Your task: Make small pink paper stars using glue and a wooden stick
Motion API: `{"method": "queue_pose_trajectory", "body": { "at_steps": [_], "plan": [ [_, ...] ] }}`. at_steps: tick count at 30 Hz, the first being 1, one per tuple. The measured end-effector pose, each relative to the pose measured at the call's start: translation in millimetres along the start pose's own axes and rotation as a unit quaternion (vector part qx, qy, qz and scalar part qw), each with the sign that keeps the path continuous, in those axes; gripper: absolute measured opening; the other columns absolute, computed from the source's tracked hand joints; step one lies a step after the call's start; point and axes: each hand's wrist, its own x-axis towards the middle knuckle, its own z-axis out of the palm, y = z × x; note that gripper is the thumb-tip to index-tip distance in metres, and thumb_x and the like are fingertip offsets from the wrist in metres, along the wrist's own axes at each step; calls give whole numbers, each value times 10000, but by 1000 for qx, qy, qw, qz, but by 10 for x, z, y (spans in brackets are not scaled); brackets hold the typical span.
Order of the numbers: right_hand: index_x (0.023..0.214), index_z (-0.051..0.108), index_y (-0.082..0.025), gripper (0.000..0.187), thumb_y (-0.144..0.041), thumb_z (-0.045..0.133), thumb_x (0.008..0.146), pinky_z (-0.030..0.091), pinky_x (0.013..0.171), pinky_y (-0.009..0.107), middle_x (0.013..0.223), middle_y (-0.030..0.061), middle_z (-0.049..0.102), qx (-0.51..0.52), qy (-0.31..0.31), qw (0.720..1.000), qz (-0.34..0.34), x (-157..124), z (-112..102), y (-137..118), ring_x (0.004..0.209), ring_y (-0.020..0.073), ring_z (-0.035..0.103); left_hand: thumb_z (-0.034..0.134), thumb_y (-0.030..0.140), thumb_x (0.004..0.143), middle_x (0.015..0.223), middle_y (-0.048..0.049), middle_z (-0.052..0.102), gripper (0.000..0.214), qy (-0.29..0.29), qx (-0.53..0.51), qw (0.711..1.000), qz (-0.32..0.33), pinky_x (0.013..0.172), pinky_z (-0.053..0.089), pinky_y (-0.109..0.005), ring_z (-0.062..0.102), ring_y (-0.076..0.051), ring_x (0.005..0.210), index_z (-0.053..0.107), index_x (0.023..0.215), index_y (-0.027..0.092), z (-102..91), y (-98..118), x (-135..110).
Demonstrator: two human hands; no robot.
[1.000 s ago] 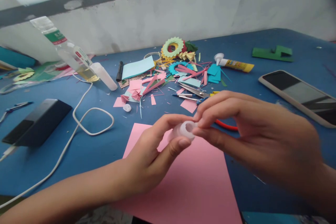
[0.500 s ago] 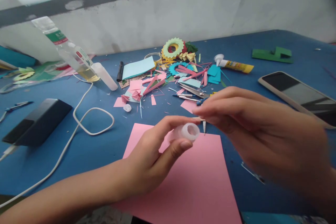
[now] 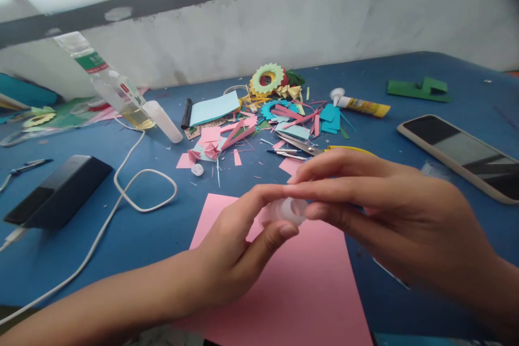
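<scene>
My left hand [image 3: 231,259] pinches a small translucent white ring [image 3: 290,210] between thumb and forefinger, just above a pink paper sheet [image 3: 300,292] that lies on the blue table [image 3: 162,227]. My right hand [image 3: 397,216] comes in from the right. Its fingers are pressed together on the ring's right side, forefinger over the top and thumb below. Most of the ring is hidden by the fingertips of both hands.
Behind the hands lie scissors [image 3: 300,145], a heap of coloured paper scraps [image 3: 259,113] and a glue tube [image 3: 360,104]. A phone [image 3: 458,151] lies at the right. At the left are a black box [image 3: 57,189], a white cable [image 3: 133,194] and a tilted bottle [image 3: 109,84].
Half a second ago my right hand was off the ring, with a small pointed tip showing under its fingers. Now its fingers are closed on the ring again.
</scene>
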Motion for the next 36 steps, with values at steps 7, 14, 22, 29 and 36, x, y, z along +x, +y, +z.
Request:
{"method": "queue_pose_trajectory", "body": {
  "at_steps": [7,14,22,29,36],
  "plan": [
    [736,605,-241,65,-259,645,784,504,575,190,695,-44,652,-3,78,994,81,-11,-18,-25,655,99,603,556,235,864,1109,-37,614,269,40,-19,999,16,861,443,-262,567,-162,996,501,1127,236,-1,13,4],
    [674,617,-239,140,-182,592,800,468,443,189,594,-51,641,-4,25,994,106,26,-31,-67,495,91,563,715,261,730,903,-34,607,296,110,4,993,46,721,460,-260,556,-157,819,556,976,216,-8,18,32],
    [666,678,-238,94,-190,639,737,460,426,193,589,-44,673,20,-35,986,162,12,-35,-70,504,107,598,727,208,717,881,-14,566,270,134,119,978,104,681,463,-218,553,-117,773,553,922,206,-6,10,73],
    [644,670,-232,137,-199,596,754,382,362,164,502,-64,614,37,-93,974,202,-10,-3,-21,440,83,557,655,103,763,923,-32,597,266,103,295,932,186,752,459,-251,556,-145,828,536,977,208,-16,-25,28],
    [620,658,-176,185,-105,540,744,307,411,213,467,-48,533,-99,-82,984,120,-37,47,30,425,72,420,571,231,832,991,-131,639,307,23,312,942,120,797,473,-328,584,-216,919,480,1088,88,21,-58,68]
  ]
}}
